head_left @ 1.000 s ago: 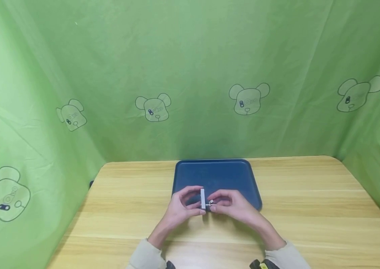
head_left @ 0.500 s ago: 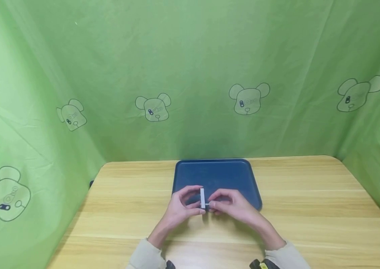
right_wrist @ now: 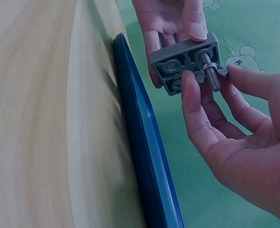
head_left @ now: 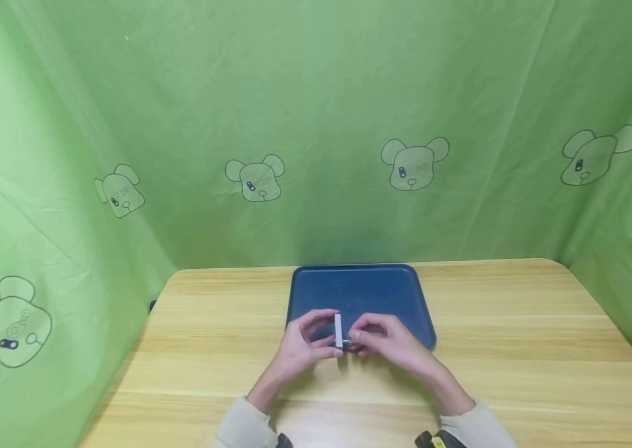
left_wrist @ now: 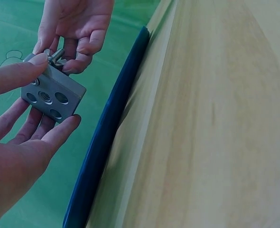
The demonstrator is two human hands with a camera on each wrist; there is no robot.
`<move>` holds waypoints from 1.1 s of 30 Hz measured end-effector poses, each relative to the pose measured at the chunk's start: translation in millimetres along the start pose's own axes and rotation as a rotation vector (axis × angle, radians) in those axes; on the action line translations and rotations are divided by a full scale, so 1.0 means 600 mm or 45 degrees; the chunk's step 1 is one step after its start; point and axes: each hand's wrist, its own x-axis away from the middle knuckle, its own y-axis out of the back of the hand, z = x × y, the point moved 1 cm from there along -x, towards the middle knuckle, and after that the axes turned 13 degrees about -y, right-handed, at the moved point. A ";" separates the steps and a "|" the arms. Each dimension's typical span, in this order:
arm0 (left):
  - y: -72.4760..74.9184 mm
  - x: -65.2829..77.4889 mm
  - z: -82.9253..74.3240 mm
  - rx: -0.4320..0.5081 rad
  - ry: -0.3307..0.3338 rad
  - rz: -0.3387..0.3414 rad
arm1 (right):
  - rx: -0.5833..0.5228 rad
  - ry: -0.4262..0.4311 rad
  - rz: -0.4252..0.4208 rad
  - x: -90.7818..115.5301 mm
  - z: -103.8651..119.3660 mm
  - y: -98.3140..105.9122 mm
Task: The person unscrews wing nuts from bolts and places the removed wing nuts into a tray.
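My left hand (head_left: pixel 300 342) holds a grey metal block (left_wrist: pixel 52 92) on edge, thumb on one edge and fingertips on the opposite one. The block has several round holes through its flat face. From its other, recessed face sticks out a threaded bolt (right_wrist: pixel 215 84) with a wing nut (right_wrist: pixel 210 71) on it. My right hand (head_left: pixel 391 339) has its fingertips on both wings of the nut, pinching it part-way along the bolt. In the head view the right fingers mostly hide the nut. Both hands are over the near part of a blue tray (head_left: pixel 357 292).
The tray lies on a light wood table (head_left: pixel 495 323), at its far edge. A green curtain (head_left: pixel 327 93) printed with bear heads surrounds the table at the back and sides. Dark wrist gear (head_left: pixel 433 439) sits at the sleeve.
The right fingers have shifted round the wing nut: a second ago it showed between spread fingertips, then the fingers covered it. The left hand and the block stay nearly still.
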 end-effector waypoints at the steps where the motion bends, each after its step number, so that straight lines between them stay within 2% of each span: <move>1: 0.000 0.000 0.000 0.000 0.001 0.003 | 0.007 0.002 -0.003 0.000 0.000 0.000; 17: -0.003 -0.002 -0.002 0.039 0.011 -0.012 | 0.036 -0.001 0.009 0.004 -0.001 0.003; 27: -0.002 -0.001 -0.004 -0.001 -0.008 -0.009 | 0.004 -0.024 0.027 0.006 0.002 0.003; 33: -0.001 0.001 -0.005 -0.006 -0.010 -0.014 | 0.002 0.000 0.029 0.005 0.001 0.003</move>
